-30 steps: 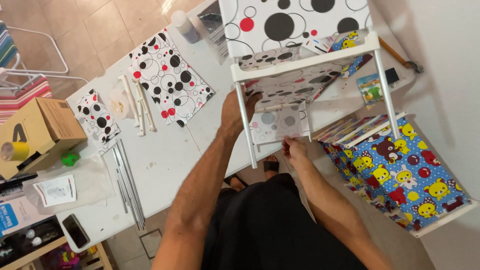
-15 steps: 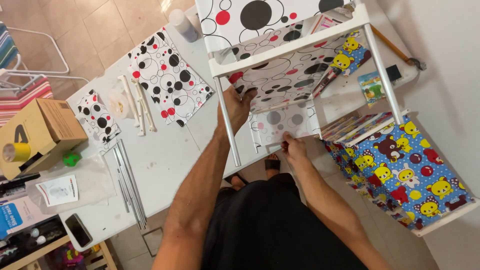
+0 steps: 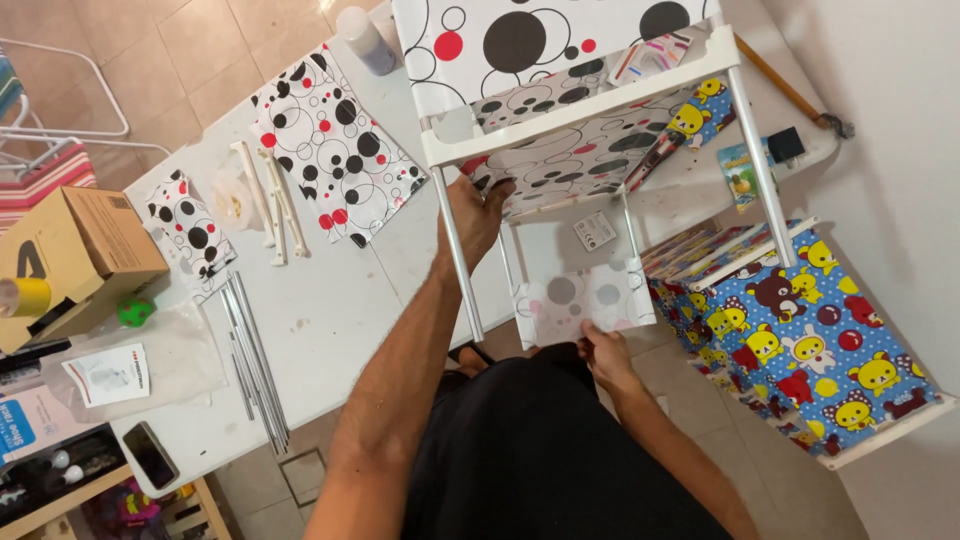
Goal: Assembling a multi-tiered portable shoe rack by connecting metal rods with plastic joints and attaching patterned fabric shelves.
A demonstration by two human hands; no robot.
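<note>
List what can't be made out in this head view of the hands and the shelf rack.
- Left hand: fingertips hidden behind the rack's dotted fabric shelf.
- Right hand: its grip on the translucent dotted sheet is hidden by the sheet's edge.
- Shelf rack: top cut off by the picture's upper edge.
- Small white card: print too small to read.

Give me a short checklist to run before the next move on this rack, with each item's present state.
1. Left hand on the white rack, at a shelf: ok.
2. Right hand pinches the lower edge of the spotted cloth panel: ok.
3. Panel seated on both side poles: cannot tell, its corners are hidden.
4. Spare metal rods lie on the table beside the left arm: ok.
5. Cartoon-print rack lies tipped over close to the right arm: not ok.
</note>
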